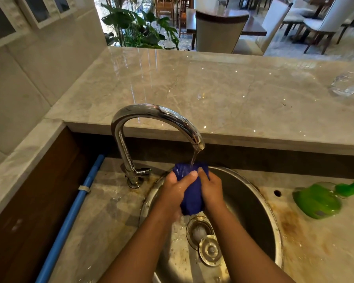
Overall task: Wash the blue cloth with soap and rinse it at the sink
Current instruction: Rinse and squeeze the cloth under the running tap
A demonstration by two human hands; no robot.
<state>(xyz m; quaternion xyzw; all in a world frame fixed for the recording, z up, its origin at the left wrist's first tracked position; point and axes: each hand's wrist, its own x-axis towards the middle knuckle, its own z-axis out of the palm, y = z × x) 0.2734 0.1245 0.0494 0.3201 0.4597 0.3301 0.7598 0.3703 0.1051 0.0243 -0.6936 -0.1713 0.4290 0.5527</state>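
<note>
- Your left hand (175,190) and right hand (212,189) both curl round the blue cloth (192,199), squeezing it into a bunch between them, thumbs on top.
- The cloth is over the round steel sink (247,203), right under the chrome gooseneck faucet (151,112); the water stream hits its top.
- Room: the edge of the raised polished marble ledge (192,84) runs behind the spout; the bowl is open right of your hands (metal drain strainer (209,250) lies loose beside the drain).
- Green plastic bottle (318,201) lies on its side on the wet, stained counter right of the sink; its label patch is too blurred to read.
- Blue pipe (70,217) runs along the left wall; clear glass (345,85) sits far right on the ledge.
</note>
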